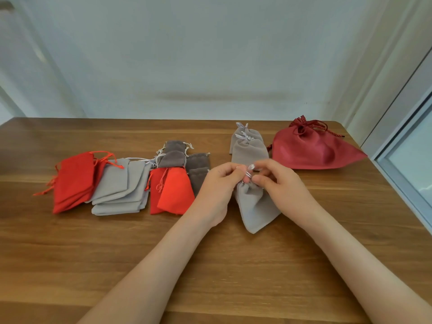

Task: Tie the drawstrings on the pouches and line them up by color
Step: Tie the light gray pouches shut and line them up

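Note:
A light grey pouch (pixel 254 206) lies on the wooden table (pixel 210 265) with its gathered neck pointing away from me. My left hand (pixel 219 185) and my right hand (pixel 275 183) both pinch its pale drawstrings (pixel 248 174) at the neck. Just behind it lies a row of tied light grey pouches (pixel 249 148). Far right sits a large dark red pouch (pixel 313 150), tied. At the left lie red pouches (pixel 74 181), light grey pouches (pixel 121 188), orange-red pouches (pixel 173 192) and dark grey pouches (pixel 184 160), overlapping in loose piles.
A wall rises straight behind the table's far edge. A window frame (pixel 406 164) runs along the right side. Bare wood stretches across the near part of the table, under my forearms.

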A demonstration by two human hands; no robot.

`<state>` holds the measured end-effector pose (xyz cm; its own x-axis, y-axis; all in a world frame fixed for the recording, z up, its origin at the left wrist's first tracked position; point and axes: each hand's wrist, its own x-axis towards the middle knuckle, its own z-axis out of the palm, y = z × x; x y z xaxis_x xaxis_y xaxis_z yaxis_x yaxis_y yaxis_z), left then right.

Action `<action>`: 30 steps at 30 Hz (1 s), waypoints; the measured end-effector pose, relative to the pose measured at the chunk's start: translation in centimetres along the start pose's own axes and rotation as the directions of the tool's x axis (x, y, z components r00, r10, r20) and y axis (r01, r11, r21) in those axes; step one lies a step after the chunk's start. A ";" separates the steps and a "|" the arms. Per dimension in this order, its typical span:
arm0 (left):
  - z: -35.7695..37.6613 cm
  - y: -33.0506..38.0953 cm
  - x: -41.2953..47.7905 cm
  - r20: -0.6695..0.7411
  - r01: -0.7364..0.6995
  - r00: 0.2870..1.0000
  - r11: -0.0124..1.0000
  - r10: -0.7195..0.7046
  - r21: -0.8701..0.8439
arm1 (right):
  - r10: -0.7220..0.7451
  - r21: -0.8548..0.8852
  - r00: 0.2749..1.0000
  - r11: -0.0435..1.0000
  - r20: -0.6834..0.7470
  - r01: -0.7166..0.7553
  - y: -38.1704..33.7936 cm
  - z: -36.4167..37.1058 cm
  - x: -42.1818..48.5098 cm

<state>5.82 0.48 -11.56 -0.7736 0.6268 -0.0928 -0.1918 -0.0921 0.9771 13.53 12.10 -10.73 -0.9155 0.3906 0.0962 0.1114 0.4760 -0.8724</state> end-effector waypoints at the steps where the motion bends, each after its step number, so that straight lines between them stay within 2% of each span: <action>1: 0.0 0.0 0.0 0.012 -0.004 1.000 1.000 0.004 -0.030 | 0.016 0.012 1.000 1.000 0.020 -0.016 0.0 -0.1 0.0; 6: 0.1 0.4 -0.2 0.005 -0.019 1.000 0.993 0.019 -0.112 | 0.047 0.234 0.997 0.971 0.054 -0.058 -0.5 -0.2 -0.3; 13: -0.2 1.2 -0.6 0.040 0.009 0.999 0.985 -0.002 -0.171 | 0.082 0.372 0.993 0.922 0.090 -0.110 -0.6 -0.4 -0.1; 18: -1.2 1.8 -0.3 0.179 -0.010 0.984 0.998 0.022 -0.066 | 0.119 0.549 0.962 0.801 0.246 -0.239 -0.8 -0.9 -0.2; 22: -2.1 2.4 -0.2 0.254 -0.031 0.967 0.996 0.009 0.084 | 0.125 0.487 0.945 0.832 0.303 -0.266 -1.0 -1.2 -0.4; 26: -2.6 2.8 -0.4 0.272 -0.044 0.962 0.979 -0.012 0.199 | 0.156 0.409 0.941 0.870 0.301 -0.275 -0.9 -1.1 -0.4; 30: -3.0 2.9 -0.3 0.240 -0.108 0.971 0.893 0.000 0.437 | 0.179 0.300 0.946 0.918 0.268 -0.259 -0.6 -0.6 -0.3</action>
<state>3.68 -2.29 -9.31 -0.6059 0.7943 -0.0439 0.1766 0.1880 0.9662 13.96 12.22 -9.93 -0.9503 0.2436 -0.1941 0.2237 0.0999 -0.9695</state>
